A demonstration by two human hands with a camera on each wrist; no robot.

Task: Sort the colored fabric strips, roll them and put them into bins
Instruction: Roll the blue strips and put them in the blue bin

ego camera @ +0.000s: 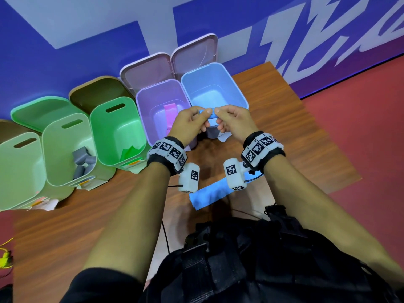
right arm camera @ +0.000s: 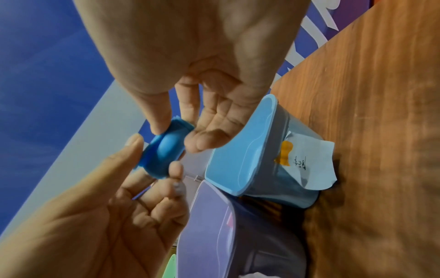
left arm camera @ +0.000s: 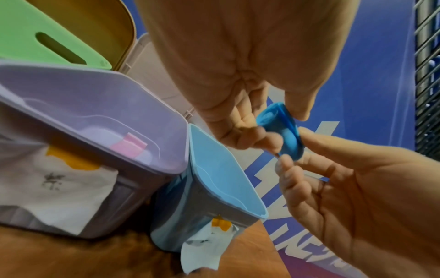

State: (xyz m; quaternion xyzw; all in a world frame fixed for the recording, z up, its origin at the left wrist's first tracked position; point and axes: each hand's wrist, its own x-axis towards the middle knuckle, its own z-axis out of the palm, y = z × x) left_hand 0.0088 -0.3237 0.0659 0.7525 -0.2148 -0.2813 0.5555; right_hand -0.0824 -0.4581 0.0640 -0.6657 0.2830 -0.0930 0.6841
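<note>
Both hands are raised together above the near rim of the blue bin (ego camera: 214, 84). The left hand (ego camera: 189, 122) and the right hand (ego camera: 232, 120) each pinch one end of a rolled blue strip (ego camera: 208, 112) between thumb and fingertips.

The head view shows the roll only as a short blue bar between the thumbs. The left wrist view shows its open end, with coiled layers visible (left arm camera: 281, 129). The right wrist view shows the rounded side of the roll and a frayed edge at each end (right arm camera: 164, 150). Both wrist views also show a white paper label (right arm camera: 307, 161) with an orange patch and dark handwriting on the blue bin's front wall; the writing is not legible.

Containers, from the head view: the blue bin shows nothing inside. The purple bin (ego camera: 161, 95) beside it holds a flat pink strip (ego camera: 170, 114). The bright green bin (ego camera: 115, 132) holds green fabric (ego camera: 131, 150). The pale green bin (ego camera: 65, 149) holds several grey rolls (ego camera: 84, 161). The far-left bin (ego camera: 19, 167) is cut off by the frame.

A second blue strip (ego camera: 207, 195) lies flat on the wooden desk (ego camera: 284, 132), near the person's body. Behind the bins is a blue wall with pale shapes (ego camera: 65, 29). The floor is red (ego camera: 360, 127).
</note>
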